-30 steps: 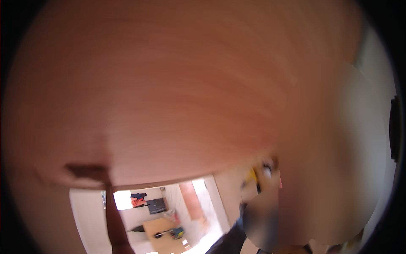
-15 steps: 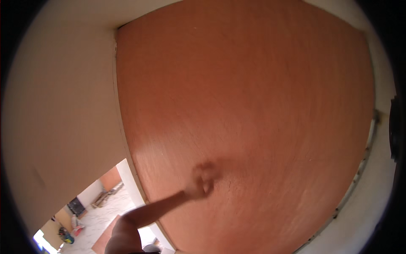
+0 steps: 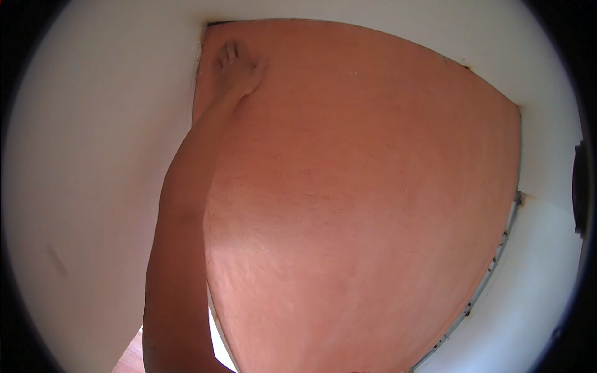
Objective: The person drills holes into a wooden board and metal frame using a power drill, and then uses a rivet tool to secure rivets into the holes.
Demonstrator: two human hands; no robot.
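My left arm rises from the lower left, and my left hand [image 3: 237,73] is at the upper left corner of a large orange-brown panel [image 3: 360,186]. Its back faces me, with the thumb out to the right and dark gaps between the other fingers. The fingers look short and a little blurred; nothing shows in them. The hand appears to touch the panel, though the contact itself is hidden. Fine streaks and small marks run over the panel's smooth surface. My right hand is out of view.
Pale walls [image 3: 99,149] border the panel on the left and above. Along its lower right edge runs a grey metal strip [image 3: 494,267] with dark spots. A bit of reddish floor [image 3: 130,355] shows at the bottom left, beside my arm.
My left hand has moved up and left, from the lower middle of the panel to its upper left corner. The view has shifted, and most of the room at lower left has gone out of sight.
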